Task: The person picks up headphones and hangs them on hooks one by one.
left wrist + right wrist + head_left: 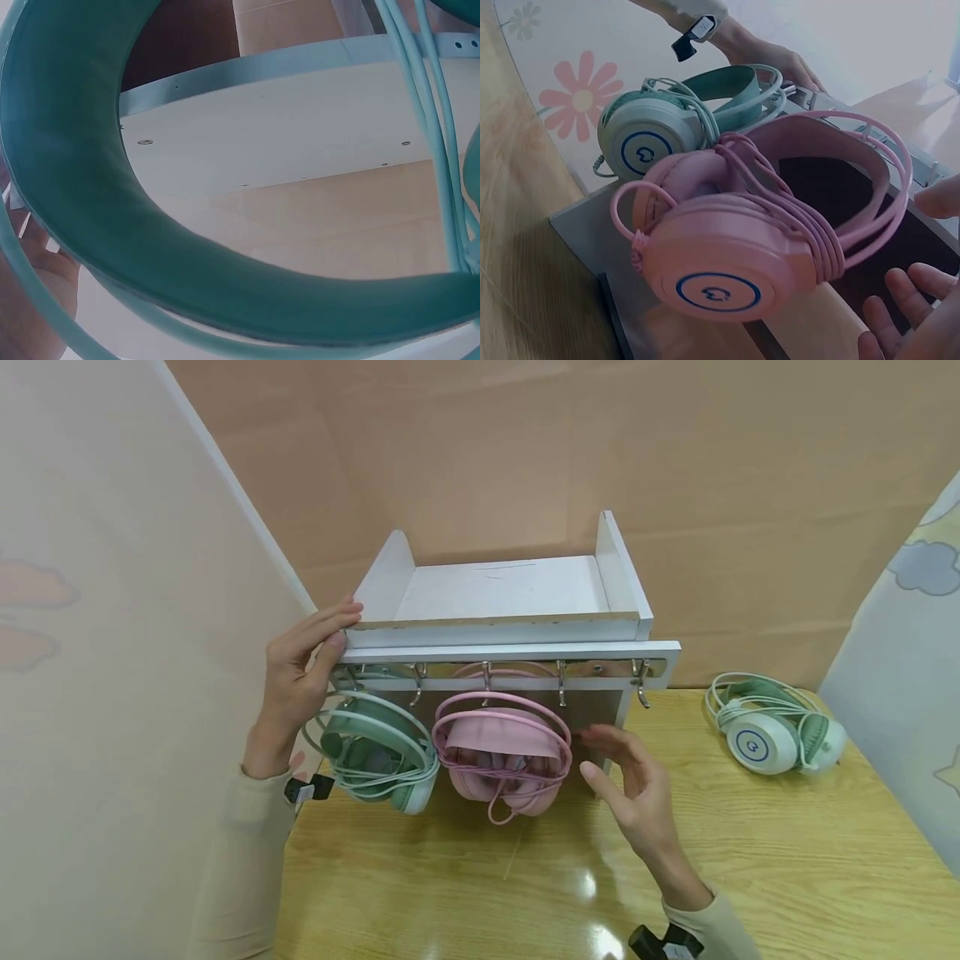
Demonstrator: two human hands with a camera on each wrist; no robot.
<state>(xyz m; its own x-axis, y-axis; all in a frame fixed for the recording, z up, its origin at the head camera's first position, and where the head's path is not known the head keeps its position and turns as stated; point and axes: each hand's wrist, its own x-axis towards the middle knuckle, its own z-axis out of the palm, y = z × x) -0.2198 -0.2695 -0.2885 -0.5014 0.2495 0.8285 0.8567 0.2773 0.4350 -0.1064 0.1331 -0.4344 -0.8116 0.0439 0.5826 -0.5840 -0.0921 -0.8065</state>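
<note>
My left hand (300, 668) rests on the upper left corner of a white hook rack (495, 633), fingers laid over its top and thumb at the front. Right below it, mint green headphones (378, 743) with their cord bundled hang from a hook at the left. Pink headphones (502, 760) hang beside them near the middle; the right wrist view shows a round blue logo on the near earcup. My right hand (637, 793) is just right of the pink headphones, fingers spread and holding nothing. In the left wrist view the green headband (67, 150) fills the foreground.
Another pair of white and mint green headphones (765, 731) lies on the wooden table (787, 860) at the right. Bare metal hooks (641, 681) project from the rack's right part. A brown paper-like backdrop (480, 452) stands behind, with pale panels (112, 735) on both sides.
</note>
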